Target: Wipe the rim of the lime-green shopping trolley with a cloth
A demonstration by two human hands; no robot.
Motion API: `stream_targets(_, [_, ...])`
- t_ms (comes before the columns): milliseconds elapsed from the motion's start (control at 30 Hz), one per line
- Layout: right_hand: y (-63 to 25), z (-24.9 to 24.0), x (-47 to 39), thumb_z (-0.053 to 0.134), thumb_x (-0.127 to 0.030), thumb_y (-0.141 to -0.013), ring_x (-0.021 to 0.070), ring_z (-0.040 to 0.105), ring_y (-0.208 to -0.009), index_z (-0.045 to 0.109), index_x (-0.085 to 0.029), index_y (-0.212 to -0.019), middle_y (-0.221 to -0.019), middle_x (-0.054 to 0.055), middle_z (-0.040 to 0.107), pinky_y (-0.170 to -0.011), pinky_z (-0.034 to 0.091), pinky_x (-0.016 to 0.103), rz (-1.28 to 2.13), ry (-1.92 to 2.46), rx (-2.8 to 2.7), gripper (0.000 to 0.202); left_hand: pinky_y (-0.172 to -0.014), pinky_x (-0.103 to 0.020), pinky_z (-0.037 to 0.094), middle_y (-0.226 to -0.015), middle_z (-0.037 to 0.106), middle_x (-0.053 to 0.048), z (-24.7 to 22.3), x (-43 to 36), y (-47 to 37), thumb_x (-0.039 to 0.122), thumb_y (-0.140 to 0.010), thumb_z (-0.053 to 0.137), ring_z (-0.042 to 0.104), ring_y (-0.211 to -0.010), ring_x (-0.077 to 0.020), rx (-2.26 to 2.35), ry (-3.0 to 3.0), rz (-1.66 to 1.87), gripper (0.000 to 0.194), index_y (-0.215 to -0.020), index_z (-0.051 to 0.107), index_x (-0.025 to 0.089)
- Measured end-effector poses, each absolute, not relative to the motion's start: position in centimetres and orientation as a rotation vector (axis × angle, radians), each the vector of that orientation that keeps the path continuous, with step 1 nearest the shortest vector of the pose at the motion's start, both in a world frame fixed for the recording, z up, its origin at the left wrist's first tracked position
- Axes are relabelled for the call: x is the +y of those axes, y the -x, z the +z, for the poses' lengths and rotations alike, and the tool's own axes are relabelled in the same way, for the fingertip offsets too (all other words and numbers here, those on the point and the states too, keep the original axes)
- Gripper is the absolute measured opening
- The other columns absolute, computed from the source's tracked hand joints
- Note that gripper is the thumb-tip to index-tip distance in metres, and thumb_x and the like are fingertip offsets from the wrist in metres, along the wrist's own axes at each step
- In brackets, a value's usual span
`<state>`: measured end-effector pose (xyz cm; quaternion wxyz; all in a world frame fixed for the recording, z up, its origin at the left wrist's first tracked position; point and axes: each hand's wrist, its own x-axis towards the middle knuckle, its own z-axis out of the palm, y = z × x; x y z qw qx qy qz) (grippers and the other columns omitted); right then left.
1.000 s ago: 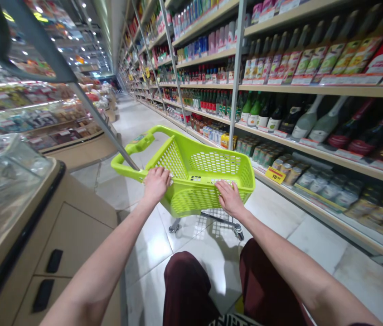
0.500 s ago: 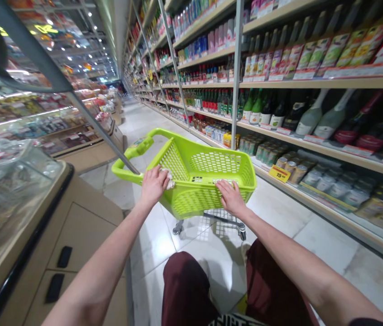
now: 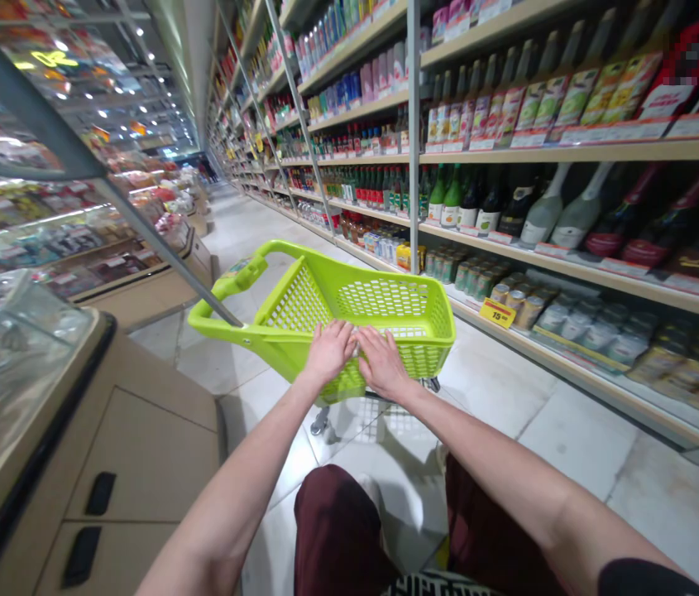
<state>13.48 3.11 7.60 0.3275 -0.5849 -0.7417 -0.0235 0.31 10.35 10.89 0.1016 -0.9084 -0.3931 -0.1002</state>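
Observation:
A lime-green plastic shopping cart (image 3: 395, 290) with perforated basket walls stands crosswise in front of me. My left hand (image 3: 330, 352) is closed over the middle of its near rim. A small piece of crumpled white wipe (image 3: 357, 344) shows at its fingertips; the rest is hidden. Right beside it, my right hand (image 3: 381, 360) lies on the same rim with its fingers bent over the edge. The fingertips of both hands meet around the wipe. Nothing is seen inside the basket.
On the right, long shelves (image 3: 535, 153) hold bottles and cans, with a yellow price tag (image 3: 498, 313) low down. A beige display counter (image 3: 138, 447) stands at the left. A grey pole with a loop handle (image 3: 156, 240) slants toward the cart's handle. Pale floor tiles (image 3: 485, 389) lie below.
My left hand has moved right along the near rim with the white wipe, and my right hand has moved left to meet it. The view has shifted slightly right.

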Motion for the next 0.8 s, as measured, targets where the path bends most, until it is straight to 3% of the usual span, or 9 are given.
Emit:
stream_targets(133, [-9.8,8.7,5.0,0.043,-0.025,-0.081,0.0241,0.023,-0.127,0.037,-0.017,-0.128,-0.134,0.011,0.035,-0.101,0.018,0.049,-0.017,1.479,-1.976,0.047,-0.099,-0.057,0.019,-0.134,0.038,-0.012,12.4,11.1,3.3,0.037,-0.078,0.045,0.028,-0.126,-0.0284,-1.317,2.655,-0.111,0.056,-0.129,0.032,0.018])
stream_targets(267, [-7.4,8.6,7.4,0.049,-0.035,-0.081,0.0276,0.023,-0.125,0.040,-0.023,-0.125,-0.134,0.010,0.034,-0.099,0.017,0.051,-0.031,1.555,-1.952,0.046,-0.101,-0.058,0.013,-0.131,0.042,-0.011,13.2,11.5,6.1,0.038,-0.072,0.050,0.030,-0.125,-0.0283,-1.348,2.590,0.008,0.055,-0.123,0.040,0.020])
stream_targets(467, [-9.2,7.4,8.4,0.039,-0.027,-0.087,0.0206,0.042,-0.109,0.051,-0.026,-0.114,-0.122,0.005,0.047,-0.090,0.032,0.036,-0.085,1.555,-1.981,0.030,-0.102,-0.057,0.012,-0.126,0.048,-0.009,12.5,11.0,6.1,0.035,-0.073,0.051,0.036,-0.120,-0.0272,-1.336,2.541,-0.120,0.050,-0.120,0.042,0.022])
stream_targets(667, [-17.2,4.5,4.6,0.041,-0.018,-0.084,0.0213,0.040,-0.111,0.054,-0.023,-0.112,-0.125,0.007,0.046,-0.092,0.029,0.036,-0.218,1.618,-1.825,0.031,-0.103,-0.057,0.009,-0.124,0.049,-0.010,11.5,10.8,5.8,0.036,-0.071,0.052,0.034,-0.121,-0.0283,-1.334,2.496,-0.222,0.054,-0.122,0.040,0.021])
stream_targets(800, [-17.7,4.3,3.6,0.041,-0.016,-0.083,0.0220,0.035,-0.117,0.052,-0.019,-0.114,-0.126,0.009,0.044,-0.097,0.024,0.038,-0.241,1.668,-1.737,0.033,-0.101,-0.059,0.009,-0.124,0.048,-0.010,11.1,10.6,4.9,0.037,-0.069,0.054,0.032,-0.121,-0.0311,-1.364,2.449,-0.253,0.057,-0.123,0.040,0.022])
